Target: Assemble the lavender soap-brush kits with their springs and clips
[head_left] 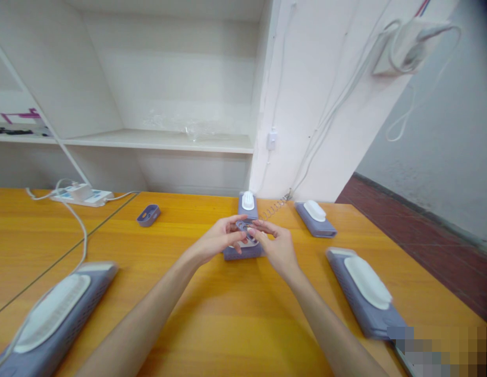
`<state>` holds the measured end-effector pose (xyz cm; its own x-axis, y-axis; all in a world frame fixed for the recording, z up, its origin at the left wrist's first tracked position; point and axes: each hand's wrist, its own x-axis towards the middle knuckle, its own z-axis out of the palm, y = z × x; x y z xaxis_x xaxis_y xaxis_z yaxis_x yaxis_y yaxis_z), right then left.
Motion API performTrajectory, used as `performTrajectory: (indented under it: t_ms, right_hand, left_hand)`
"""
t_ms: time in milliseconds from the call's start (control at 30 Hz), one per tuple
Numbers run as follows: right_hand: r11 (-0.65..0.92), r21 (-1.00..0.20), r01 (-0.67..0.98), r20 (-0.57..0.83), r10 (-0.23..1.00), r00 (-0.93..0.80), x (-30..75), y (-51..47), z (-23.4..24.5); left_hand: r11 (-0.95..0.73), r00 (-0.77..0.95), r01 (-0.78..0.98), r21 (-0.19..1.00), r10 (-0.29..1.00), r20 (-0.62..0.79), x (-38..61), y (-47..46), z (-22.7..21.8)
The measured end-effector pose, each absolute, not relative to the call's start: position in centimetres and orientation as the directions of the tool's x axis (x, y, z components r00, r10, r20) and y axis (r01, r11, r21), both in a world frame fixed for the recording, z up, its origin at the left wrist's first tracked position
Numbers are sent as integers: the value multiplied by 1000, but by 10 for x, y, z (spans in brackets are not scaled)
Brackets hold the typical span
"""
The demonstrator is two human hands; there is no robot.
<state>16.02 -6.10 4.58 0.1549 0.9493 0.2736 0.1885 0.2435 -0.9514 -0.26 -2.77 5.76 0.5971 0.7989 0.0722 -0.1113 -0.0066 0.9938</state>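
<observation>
Near the middle of the table, my left hand (222,236) is closed, its fingers and thumb around a small purple plastic piece (242,225). From the other side my right hand (275,243) pinches the same piece, fingertips close to the left ones. Fine detail of the piece is blurred and partly covered by fingers. Just under both hands lies a purple box-shaped device (243,254) with a pale top, partly hidden. Behind it stands another purple device (247,209) with a white ribbed top. A coiled cord (273,210) runs from beside my right fingers toward the wall.
An open oval purple shell (148,215) lies left of centre. More purple devices with white oval tops rest at front left (57,314), right (363,293) and back right (316,220). A power strip (95,198) with a white cable sits at back left, below white shelves (161,141).
</observation>
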Motion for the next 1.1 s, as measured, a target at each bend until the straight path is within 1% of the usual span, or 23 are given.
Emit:
performTrajectory:
  t_ms: [433, 1100]
  right_hand:
    - [250, -949, 191, 281, 947, 153, 160, -61, 45]
    - [218, -964, 154, 242, 957, 162, 158, -61, 46]
  left_hand:
    - [-3, 607, -109, 994, 792, 69, -3, -27, 56]
    - [7, 600, -122, 993, 797, 68, -4, -28, 57]
